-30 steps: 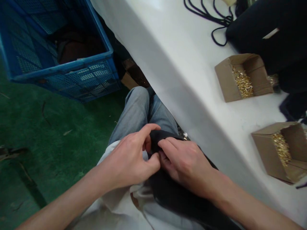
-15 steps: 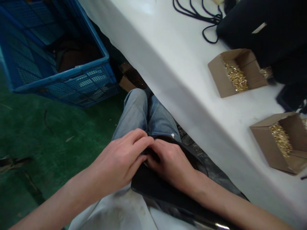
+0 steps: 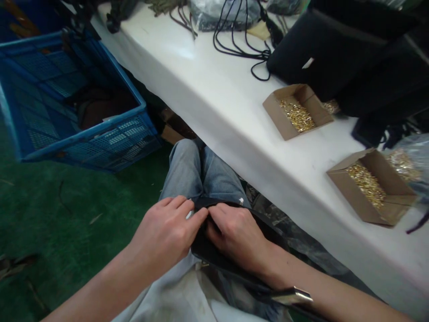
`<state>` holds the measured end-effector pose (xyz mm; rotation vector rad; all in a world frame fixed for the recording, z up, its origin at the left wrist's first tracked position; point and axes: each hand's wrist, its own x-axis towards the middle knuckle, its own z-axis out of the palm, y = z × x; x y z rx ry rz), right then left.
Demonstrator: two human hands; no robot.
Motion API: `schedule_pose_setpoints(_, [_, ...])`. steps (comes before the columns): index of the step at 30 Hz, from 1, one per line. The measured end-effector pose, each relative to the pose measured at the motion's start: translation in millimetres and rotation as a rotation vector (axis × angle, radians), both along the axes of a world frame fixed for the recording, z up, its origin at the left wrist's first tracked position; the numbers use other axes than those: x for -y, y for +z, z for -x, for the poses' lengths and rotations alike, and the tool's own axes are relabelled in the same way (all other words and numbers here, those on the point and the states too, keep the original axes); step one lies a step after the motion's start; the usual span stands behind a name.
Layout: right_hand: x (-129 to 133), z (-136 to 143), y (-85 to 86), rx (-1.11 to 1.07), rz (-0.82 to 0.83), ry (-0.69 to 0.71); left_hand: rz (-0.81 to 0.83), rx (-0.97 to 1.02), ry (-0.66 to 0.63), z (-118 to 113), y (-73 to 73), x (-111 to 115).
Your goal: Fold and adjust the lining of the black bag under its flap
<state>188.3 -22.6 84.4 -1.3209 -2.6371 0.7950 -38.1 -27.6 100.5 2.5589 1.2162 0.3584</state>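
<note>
Head view, table (image 3: pixel 214 89): stood right of the jeans (image 3: pixel 186 165).
Black item (image 3: pixel 209 250): lay over the lap, beneath both hands.
Right hand (image 3: pixel 237 232): grip nearly closed, pinched its upper edge.
Left hand (image 3: pixel 167 228): grip pinched that edge just alongside.

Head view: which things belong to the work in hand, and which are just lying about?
Apparently in use: left hand, right hand, black item at both hands.
Seemingly lying about, untouched: blue crate, black cords, two cardboard boxes, gold bits (use unclear).
</note>
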Motion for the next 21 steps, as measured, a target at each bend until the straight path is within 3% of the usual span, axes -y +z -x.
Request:
schedule_pose_setpoints(6, [-5.6,-8.8,35.3,0.247,0.099,0.139,-0.017,-0.028,-0.032,-13.7,5.1,11.1])
schedule_pose_setpoints(13, [5.7,-6.5,33.8,0.407,0.199,0.018,0.037,-0.015,-0.083,-28.9,-14.9,2.4])
schedule_pose_setpoints(21, [17.2,6.5,42.2,0.356,0.286,-0.034,0.219,-0.106,-0.195,-21.9,-8.7,10.6])
